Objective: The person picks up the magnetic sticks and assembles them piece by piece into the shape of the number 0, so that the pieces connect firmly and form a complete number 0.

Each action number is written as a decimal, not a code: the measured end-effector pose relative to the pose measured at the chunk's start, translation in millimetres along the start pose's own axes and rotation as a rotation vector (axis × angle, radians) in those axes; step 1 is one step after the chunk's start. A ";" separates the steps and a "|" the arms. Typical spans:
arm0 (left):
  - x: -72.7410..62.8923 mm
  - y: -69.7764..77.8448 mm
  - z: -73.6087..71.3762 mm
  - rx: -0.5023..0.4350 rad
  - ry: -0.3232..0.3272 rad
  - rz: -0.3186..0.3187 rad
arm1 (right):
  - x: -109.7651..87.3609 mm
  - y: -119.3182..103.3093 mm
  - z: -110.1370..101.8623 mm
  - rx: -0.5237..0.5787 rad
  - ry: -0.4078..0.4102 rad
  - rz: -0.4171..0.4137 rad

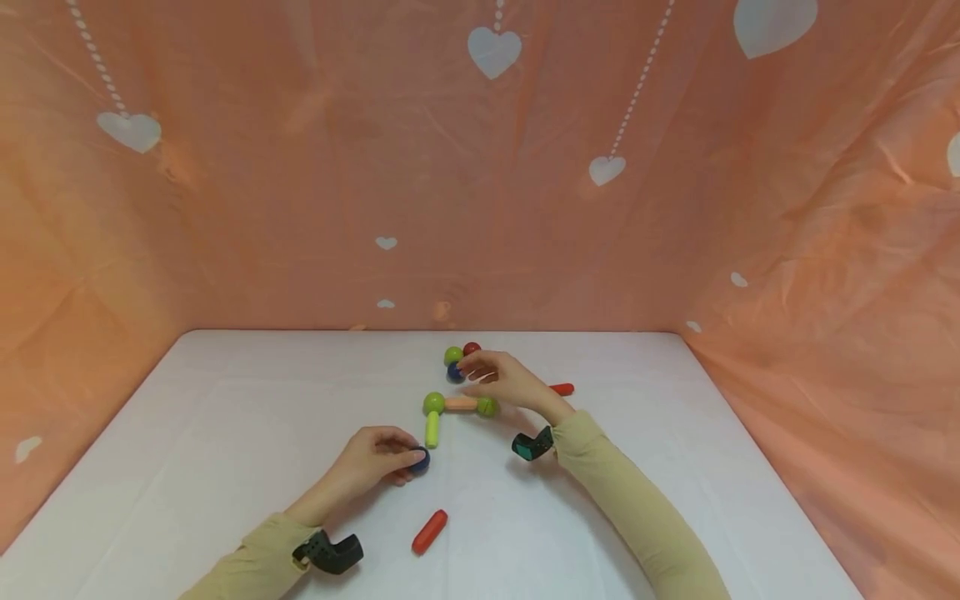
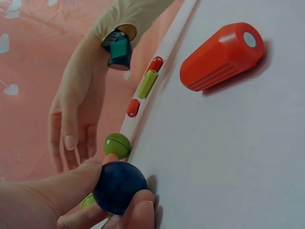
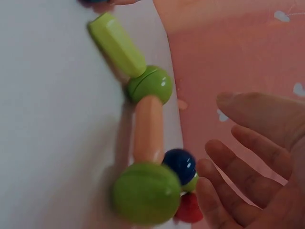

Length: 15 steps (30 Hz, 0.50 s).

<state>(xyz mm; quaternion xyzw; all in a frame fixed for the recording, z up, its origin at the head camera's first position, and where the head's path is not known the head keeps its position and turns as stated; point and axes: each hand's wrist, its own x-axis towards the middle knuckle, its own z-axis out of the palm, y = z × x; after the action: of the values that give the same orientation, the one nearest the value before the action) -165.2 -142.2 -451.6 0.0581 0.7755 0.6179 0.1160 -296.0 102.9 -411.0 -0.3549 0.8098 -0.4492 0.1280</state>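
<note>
My left hand (image 1: 369,454) pinches a dark blue ball (image 2: 120,187) between thumb and fingers. Just past it lies a joined piece: a yellow-green stick (image 3: 116,44), a green ball (image 3: 151,86) at the corner, a peach stick (image 3: 148,129) and another green ball (image 3: 147,193). Over the far side of this piece, my right hand (image 1: 508,382) hovers with loosely bent fingers and nothing in its grasp. Its fingertips overlap a second blue ball (image 1: 454,372) in the head view; the right wrist view shows a gap between hand and balls.
Beside the second blue ball sit a loose green ball (image 1: 453,355) and a red ball (image 1: 472,348). One red stick (image 1: 430,532) lies near the front of the white table (image 1: 225,400). Another red stick (image 1: 562,389) is partly behind the right wrist, with a yellow-green stick (image 2: 147,84) nearby.
</note>
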 end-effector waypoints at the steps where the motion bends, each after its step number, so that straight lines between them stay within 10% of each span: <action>1: -0.2 0.3 0.3 0.004 0.006 -0.004 | 2.5 -1.6 0.7 -0.003 -0.004 -0.005; 15: -2.9 2.9 0.3 0.004 0.005 -0.013 | 25.8 -2.2 21.2 0.016 -0.119 -0.058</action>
<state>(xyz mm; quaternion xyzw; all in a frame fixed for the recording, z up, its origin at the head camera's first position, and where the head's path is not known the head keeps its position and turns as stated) -162.5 -141.9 -448.5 0.0520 0.7774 0.6156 0.1180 -302.3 70.9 -418.3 -0.4034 0.7864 -0.4374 0.1656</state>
